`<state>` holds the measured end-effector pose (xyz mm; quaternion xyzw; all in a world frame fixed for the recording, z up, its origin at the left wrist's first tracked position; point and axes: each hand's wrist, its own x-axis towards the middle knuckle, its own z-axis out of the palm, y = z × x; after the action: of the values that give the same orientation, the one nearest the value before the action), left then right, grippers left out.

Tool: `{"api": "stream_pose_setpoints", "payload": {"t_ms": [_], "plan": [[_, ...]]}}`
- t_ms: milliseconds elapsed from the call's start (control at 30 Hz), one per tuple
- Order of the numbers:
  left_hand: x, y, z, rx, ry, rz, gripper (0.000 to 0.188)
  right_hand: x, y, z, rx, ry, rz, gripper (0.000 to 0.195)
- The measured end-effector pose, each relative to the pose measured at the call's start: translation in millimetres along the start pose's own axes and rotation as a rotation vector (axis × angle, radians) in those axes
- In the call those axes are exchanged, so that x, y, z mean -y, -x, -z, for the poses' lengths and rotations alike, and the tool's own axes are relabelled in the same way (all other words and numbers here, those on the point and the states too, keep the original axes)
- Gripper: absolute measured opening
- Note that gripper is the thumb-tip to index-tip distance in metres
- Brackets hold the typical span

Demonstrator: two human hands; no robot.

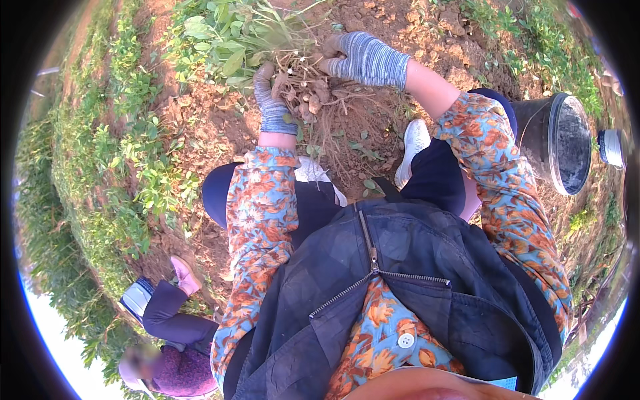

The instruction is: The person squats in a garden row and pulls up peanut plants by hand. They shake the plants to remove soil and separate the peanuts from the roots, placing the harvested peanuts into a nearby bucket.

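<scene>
An uprooted peanut plant [311, 98] lies across both hands, with soil-covered pods and fine roots hanging below its stems. Its green leaves [220, 42] spread to the upper left. My left hand [272, 100], in a grey-blue knitted work glove, grips the pod cluster from the near left side. On the other side, my right hand [362, 60] wears a matching glove and has its soiled fingers at the base of the stems; what exactly they pinch is partly hidden. Below the roots is loose reddish-brown soil [350, 130], between my white shoes [414, 147].
To my right a black bucket [532, 135] stands beside my knee, with a smaller white container [611, 148] beyond it. Rows of green plants [135, 75] run along the left. A person [185, 370] sits low at the lower left, near a white-and-dark container [137, 298].
</scene>
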<state>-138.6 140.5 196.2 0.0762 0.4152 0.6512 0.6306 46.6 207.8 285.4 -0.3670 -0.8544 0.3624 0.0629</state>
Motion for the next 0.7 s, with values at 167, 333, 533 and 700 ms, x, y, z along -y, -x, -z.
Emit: {"api": "stream_pose_setpoints", "payload": {"t_ms": [167, 333, 533, 700], "plan": [[2, -2, 0, 0.017, 0.086, 0.022, 0.056, -23, 1, -11, -0.033, -0.404, 0.008, 0.044], [5, -9, 16, 0.059, 0.161, 0.037, 0.054, -23, 3, -8, 0.139, -0.529, 0.083, 0.046], [-4, 1, -3, 0.058, 0.126, -0.056, 0.048, -33, 1, -8, -0.113, -0.07, -0.059, 0.048], [-5, 4, 5, 0.148, 0.148, 0.044, 0.052, -19, -3, -14, -0.114, -0.038, 0.049, 0.057]]}}
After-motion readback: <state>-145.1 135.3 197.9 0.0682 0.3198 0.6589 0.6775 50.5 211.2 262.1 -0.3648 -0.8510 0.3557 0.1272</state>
